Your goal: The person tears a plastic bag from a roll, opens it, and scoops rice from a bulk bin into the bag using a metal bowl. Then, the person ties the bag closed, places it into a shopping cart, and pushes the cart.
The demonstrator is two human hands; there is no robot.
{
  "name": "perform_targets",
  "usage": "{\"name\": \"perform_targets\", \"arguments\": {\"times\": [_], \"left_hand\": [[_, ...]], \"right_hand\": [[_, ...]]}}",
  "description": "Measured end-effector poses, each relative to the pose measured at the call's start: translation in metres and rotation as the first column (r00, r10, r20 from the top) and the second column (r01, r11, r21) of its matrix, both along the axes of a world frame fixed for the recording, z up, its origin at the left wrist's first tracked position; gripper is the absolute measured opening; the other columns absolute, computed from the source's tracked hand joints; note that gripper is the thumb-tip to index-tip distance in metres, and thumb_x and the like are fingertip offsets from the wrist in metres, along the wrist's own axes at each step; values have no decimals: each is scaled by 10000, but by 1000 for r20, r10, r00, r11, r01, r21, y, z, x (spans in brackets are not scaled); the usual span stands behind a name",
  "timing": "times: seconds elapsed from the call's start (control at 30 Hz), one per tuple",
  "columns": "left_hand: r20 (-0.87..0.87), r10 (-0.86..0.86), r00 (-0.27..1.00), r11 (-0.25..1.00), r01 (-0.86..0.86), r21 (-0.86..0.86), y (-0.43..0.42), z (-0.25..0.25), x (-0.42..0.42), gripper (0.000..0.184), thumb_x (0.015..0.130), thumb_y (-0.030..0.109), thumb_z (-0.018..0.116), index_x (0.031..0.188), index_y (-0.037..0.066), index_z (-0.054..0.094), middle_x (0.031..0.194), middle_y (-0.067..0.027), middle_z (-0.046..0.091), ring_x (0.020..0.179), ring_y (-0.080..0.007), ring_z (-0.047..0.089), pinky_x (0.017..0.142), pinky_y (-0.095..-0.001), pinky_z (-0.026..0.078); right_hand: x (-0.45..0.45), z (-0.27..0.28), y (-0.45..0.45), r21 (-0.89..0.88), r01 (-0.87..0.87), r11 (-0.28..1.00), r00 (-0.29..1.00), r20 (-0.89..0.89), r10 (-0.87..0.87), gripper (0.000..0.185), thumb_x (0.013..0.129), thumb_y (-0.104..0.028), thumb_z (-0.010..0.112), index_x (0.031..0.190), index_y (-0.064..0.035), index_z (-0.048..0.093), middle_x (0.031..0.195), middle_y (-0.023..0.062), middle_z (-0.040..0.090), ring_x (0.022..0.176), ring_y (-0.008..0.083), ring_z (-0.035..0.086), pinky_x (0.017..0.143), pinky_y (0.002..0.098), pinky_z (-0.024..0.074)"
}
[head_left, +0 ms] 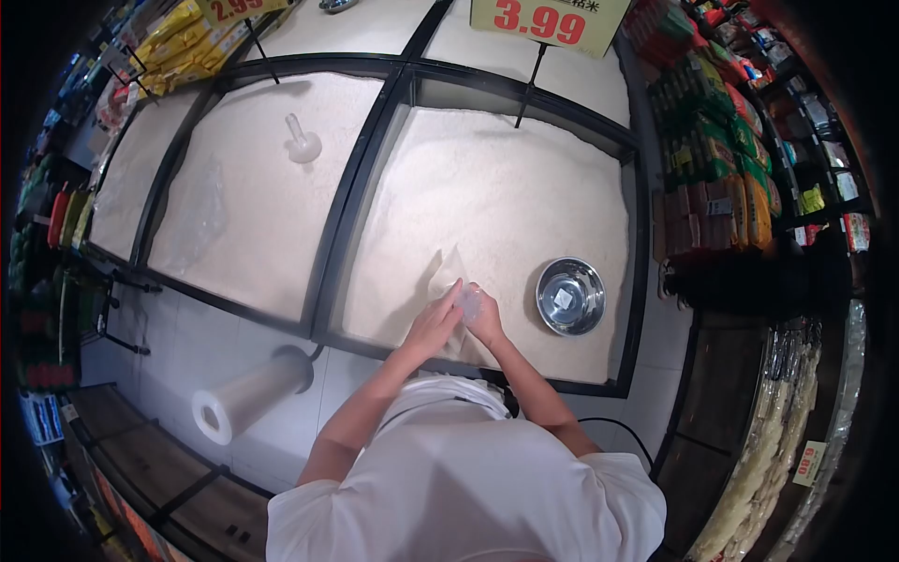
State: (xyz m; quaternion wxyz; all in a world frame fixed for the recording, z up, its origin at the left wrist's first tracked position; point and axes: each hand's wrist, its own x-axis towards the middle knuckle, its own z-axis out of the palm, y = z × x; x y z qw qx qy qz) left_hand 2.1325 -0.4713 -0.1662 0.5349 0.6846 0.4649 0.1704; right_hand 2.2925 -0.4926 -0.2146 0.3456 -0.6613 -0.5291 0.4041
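A clear plastic bag [448, 272] with pale rice in it is between my hands, above the near edge of a black-framed bin of white rice [496, 197]. My left hand [434, 323] is closed on the bag's side, its fingers pointing forward. Close beside it, my right hand [485, 320] is closed around gathered, crinkled plastic of the same bag. To the right of my hands, a shiny metal bowl [570, 296] rests on the rice with a small white patch visible inside.
A white scoop [302, 142] and a loose plastic bag [201, 215] lie on rice in the left bin. A plastic bag roll [248, 393] sits at the lower left. Price signs [548, 21] stand behind. Packed shelves [721, 150] line the right side.
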Motion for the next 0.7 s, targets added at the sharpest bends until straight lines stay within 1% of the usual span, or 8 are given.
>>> {"name": "perform_targets", "arguments": {"times": [0.03, 0.13, 0.23, 0.33, 0.4, 0.53, 0.6, 0.7], "left_hand": [[-19, -8, 1000, 998, 7, -65, 6, 7, -3, 540, 936, 237, 472, 1453, 111, 378, 1224, -170, 575, 1118, -338, 513, 913, -409, 449], [-95, 153, 984, 986, -146, 74, 18, -3, -11, 461, 868, 160, 574, 1323, 118, 512, 1123, -133, 619, 1103, -346, 526, 918, -420, 454], [-18, 41, 999, 893, -29, 449, 21, -13, -13, 394, 785, 93, 675, 1170, 111, 592, 1008, -120, 634, 1085, -336, 540, 926, -404, 438], [-77, -141, 987, 908, 160, 387, 25, -30, -15, 322, 737, 94, 729, 1040, 96, 622, 986, -107, 615, 1056, -327, 536, 893, -404, 446], [-78, -155, 985, 913, 173, 369, 27, -37, -15, 264, 738, 126, 732, 977, 76, 632, 975, -107, 608, 1036, -336, 529, 889, -416, 449], [-70, -217, 974, 873, 226, 432, 32, -45, -14, 254, 733, 172, 747, 940, 72, 639, 952, -107, 605, 1001, -334, 523, 889, -414, 447], [-50, -261, 964, 861, 256, 440, 33, -47, -16, 213, 729, 149, 733, 893, 63, 627, 916, -105, 599, 986, -322, 516, 874, -405, 437], [-28, -320, 947, 851, 301, 430, 33, -56, -17, 188, 737, 148, 715, 879, 62, 627, 896, -101, 597, 983, -313, 507, 862, -395, 434]], "right_hand": [[2, -3, -2, 8, -1, 1000, 1000, -26, 2, 189, 795, -122, 710, 920, -63, 582, 892, 94, 649, 798, 204, 633, 727, 320, 501], [6, -25, -7, 33, -7, 999, 993, -118, 10, 190, 799, -110, 728, 906, -64, 579, 864, 62, 649, 780, 158, 611, 723, 303, 490], [4, -33, -14, 38, -35, 999, 979, -198, 42, 194, 805, -108, 738, 905, -60, 579, 871, 41, 647, 786, 137, 598, 727, 298, 485], [7, -28, -17, 2, -82, 997, 980, -183, 81, 189, 821, -114, 734, 932, -56, 592, 912, 40, 647, 822, 138, 605, 744, 297, 485], [12, -29, -16, -28, -108, 994, 980, -168, 102, 206, 827, -118, 738, 977, -54, 612, 944, 41, 649, 854, 138, 608, 765, 295, 484], [14, -38, -18, -159, -66, 985, 884, -467, -16, 270, 836, -114, 736, 1077, -51, 631, 1013, 45, 648, 946, 145, 605, 833, 285, 478], [14, -44, -21, -219, -56, 974, 801, -592, -87, 295, 839, -114, 735, 1108, -46, 633, 1044, 48, 644, 988, 148, 599, 867, 284, 474], [15, -54, -22, -291, -74, 954, 780, -612, -127, 311, 835, -89, 730, 1123, -37, 624, 1080, 46, 635, 1014, 149, 596, 893, 274, 473]]}}
